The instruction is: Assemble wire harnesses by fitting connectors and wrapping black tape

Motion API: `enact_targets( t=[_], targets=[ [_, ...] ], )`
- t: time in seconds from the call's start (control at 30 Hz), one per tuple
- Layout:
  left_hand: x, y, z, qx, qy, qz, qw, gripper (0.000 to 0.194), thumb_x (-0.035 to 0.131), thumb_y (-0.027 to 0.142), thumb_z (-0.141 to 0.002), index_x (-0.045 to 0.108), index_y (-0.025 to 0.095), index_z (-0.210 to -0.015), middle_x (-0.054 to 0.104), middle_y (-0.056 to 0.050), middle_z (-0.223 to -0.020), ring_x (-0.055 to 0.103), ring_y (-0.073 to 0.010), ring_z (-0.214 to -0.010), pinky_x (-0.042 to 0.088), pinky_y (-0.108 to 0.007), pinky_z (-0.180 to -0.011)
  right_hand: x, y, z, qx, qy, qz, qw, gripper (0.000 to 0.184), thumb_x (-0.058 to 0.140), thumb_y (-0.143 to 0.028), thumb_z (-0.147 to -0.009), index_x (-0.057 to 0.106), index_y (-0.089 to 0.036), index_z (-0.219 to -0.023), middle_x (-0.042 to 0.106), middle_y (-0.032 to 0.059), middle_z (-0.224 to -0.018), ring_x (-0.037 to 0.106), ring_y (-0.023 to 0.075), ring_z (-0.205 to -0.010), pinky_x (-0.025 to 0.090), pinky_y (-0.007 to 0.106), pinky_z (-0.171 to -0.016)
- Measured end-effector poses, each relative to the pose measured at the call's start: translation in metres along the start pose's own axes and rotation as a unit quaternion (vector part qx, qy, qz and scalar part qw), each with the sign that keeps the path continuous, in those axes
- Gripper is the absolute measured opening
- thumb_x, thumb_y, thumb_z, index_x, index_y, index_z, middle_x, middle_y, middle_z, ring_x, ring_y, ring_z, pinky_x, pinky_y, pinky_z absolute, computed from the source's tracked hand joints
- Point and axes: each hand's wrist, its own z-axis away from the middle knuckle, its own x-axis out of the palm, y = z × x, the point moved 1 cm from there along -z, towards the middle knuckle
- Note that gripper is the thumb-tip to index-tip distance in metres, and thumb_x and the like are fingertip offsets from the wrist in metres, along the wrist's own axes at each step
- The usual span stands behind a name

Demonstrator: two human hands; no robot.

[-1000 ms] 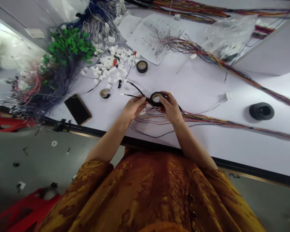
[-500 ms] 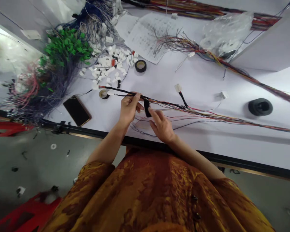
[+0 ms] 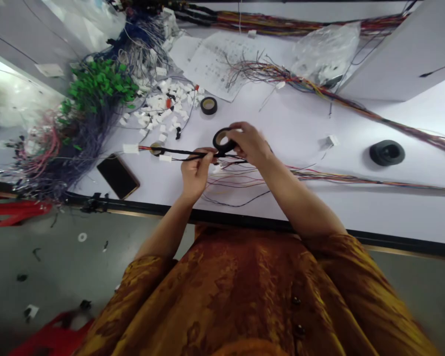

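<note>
My left hand (image 3: 196,173) is closed around a wire harness (image 3: 181,153), whose left stretch is wrapped in black tape. White connectors (image 3: 130,149) sit at the harness's left ends. Just above the wires, my right hand (image 3: 250,143) grips a roll of black tape (image 3: 223,140) by its right side, and the roll stands close to the left fingertips. Loose thin wires (image 3: 241,180) fan out below the right hand, and the bundle (image 3: 341,178) runs on to the right along the table.
A phone (image 3: 117,176) lies at the left near the table edge. Another tape roll (image 3: 208,105) sits beside loose white connectors (image 3: 163,106). Green-ended wires (image 3: 100,81) are heaped at the left. A black cylindrical piece (image 3: 387,153) stands right; a second wire bundle (image 3: 356,104) lies behind.
The right hand and tape roll have moved from below the harness to above it, and the roll's ring now faces up. The white connectors at the left ends now show clearly.
</note>
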Motion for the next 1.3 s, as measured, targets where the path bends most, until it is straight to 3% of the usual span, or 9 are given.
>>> enact_targets(
  t=[0.17, 0.3, 0.5, 0.6, 0.67, 0.77, 0.97, 1.13, 1.3],
  targets=[
    [0.004, -0.011, -0.013, -0.081, 0.035, 0.072, 0.994, 0.036, 0.061, 0.053, -0.091, 0.064, 0.017, -0.084, 0.075, -0.006, -0.091, 0.063, -0.0077, -0.049, 0.049, -0.018, -0.042, 0.001, 0.032, 0.075, -0.219, 0.031, 0.138, 0.965, 0.046, 0.054, -0.035, -0.092, 0.047, -0.026, -0.137, 0.059, 0.0089, -0.104, 0.062, 0.0213, -0.089, 0.056, 0.033, -0.068],
    [0.009, -0.001, -0.012, -0.130, 0.003, 0.111, 0.985, 0.042, 0.061, 0.060, -0.088, 0.060, 0.018, -0.085, 0.075, -0.004, -0.084, 0.066, -0.0093, -0.052, 0.051, -0.018, -0.045, 0.003, 0.052, 0.109, -0.298, -0.019, 0.252, 0.920, 0.029, 0.052, -0.028, -0.093, 0.060, -0.023, -0.121, 0.059, 0.0108, -0.109, 0.061, 0.0206, -0.090, 0.056, 0.036, -0.078],
    [0.010, 0.012, 0.009, 0.034, -0.079, -0.008, 0.996, 0.029, 0.065, 0.047, -0.091, 0.065, 0.019, -0.086, 0.074, -0.005, -0.093, 0.074, -0.0169, -0.088, 0.061, -0.029, -0.080, -0.004, 0.031, 0.041, -0.071, 0.049, 0.013, 0.996, 0.032, 0.066, -0.036, -0.087, 0.053, -0.020, -0.112, 0.055, -0.0002, -0.080, 0.041, 0.0061, -0.052, 0.036, 0.020, -0.044],
    [0.009, 0.003, 0.012, -0.002, -0.040, 0.026, 0.999, 0.028, 0.062, 0.046, -0.093, 0.066, 0.019, -0.088, 0.075, -0.004, -0.088, 0.074, -0.0166, -0.085, 0.061, -0.030, -0.079, -0.016, 0.033, 0.026, 0.018, 0.036, -0.137, 0.990, 0.030, 0.061, -0.035, -0.088, 0.051, -0.022, -0.112, 0.047, -0.0061, -0.071, 0.025, 0.0029, -0.043, 0.021, 0.017, -0.036],
    [0.011, -0.005, 0.009, -0.047, -0.012, 0.068, 0.996, 0.030, 0.062, 0.048, -0.093, 0.067, 0.019, -0.091, 0.075, -0.005, -0.091, 0.074, -0.0156, -0.081, 0.062, -0.028, -0.074, -0.027, 0.039, 0.030, 0.001, 0.055, -0.181, 0.982, 0.031, 0.058, -0.034, -0.088, 0.050, -0.024, -0.117, 0.047, -0.0060, -0.074, 0.024, 0.0024, -0.043, 0.021, 0.017, -0.036],
    [0.023, -0.011, 0.001, -0.076, -0.085, 0.066, 0.991, 0.033, 0.073, 0.048, -0.083, 0.070, 0.018, -0.097, 0.074, -0.006, -0.100, 0.074, -0.0144, -0.078, 0.059, -0.023, -0.065, -0.039, 0.049, 0.046, -0.050, 0.066, -0.157, 0.984, 0.032, 0.054, -0.032, -0.089, 0.049, -0.025, -0.120, 0.053, -0.0029, -0.082, 0.033, 0.0035, -0.045, 0.030, 0.018, -0.038],
    [0.047, -0.007, -0.014, -0.096, -0.100, 0.066, 0.988, 0.031, 0.070, 0.048, -0.086, 0.067, 0.019, -0.095, 0.074, -0.002, -0.081, 0.051, -0.0038, -0.037, 0.036, -0.018, -0.034, -0.028, 0.072, 0.093, -0.203, 0.110, 0.091, 0.969, 0.046, 0.047, -0.029, -0.094, 0.043, -0.025, -0.139, 0.060, 0.0107, -0.110, 0.060, 0.0176, -0.077, 0.054, 0.032, -0.064],
    [0.047, 0.007, -0.007, -0.091, -0.086, 0.090, 0.988, 0.024, 0.066, 0.044, -0.091, 0.065, 0.021, -0.095, 0.075, -0.004, -0.095, 0.069, -0.0094, -0.063, 0.057, -0.021, -0.058, -0.020, 0.074, 0.117, -0.296, 0.052, 0.210, 0.930, 0.028, 0.046, -0.027, -0.096, 0.063, -0.022, -0.117, 0.060, 0.0132, -0.117, 0.062, 0.0202, -0.093, 0.055, 0.035, -0.080],
    [0.039, 0.017, 0.012, 0.058, -0.163, -0.075, 0.982, 0.019, 0.062, 0.039, -0.094, 0.070, 0.021, -0.095, 0.071, -0.006, -0.099, 0.071, -0.0176, -0.093, 0.059, -0.036, -0.089, -0.039, 0.036, 0.060, -0.096, 0.073, 0.057, 0.991, 0.035, 0.065, -0.037, -0.087, 0.056, -0.017, -0.115, 0.061, 0.0055, -0.089, 0.050, 0.0107, -0.062, 0.049, 0.026, -0.059]
  ],
)
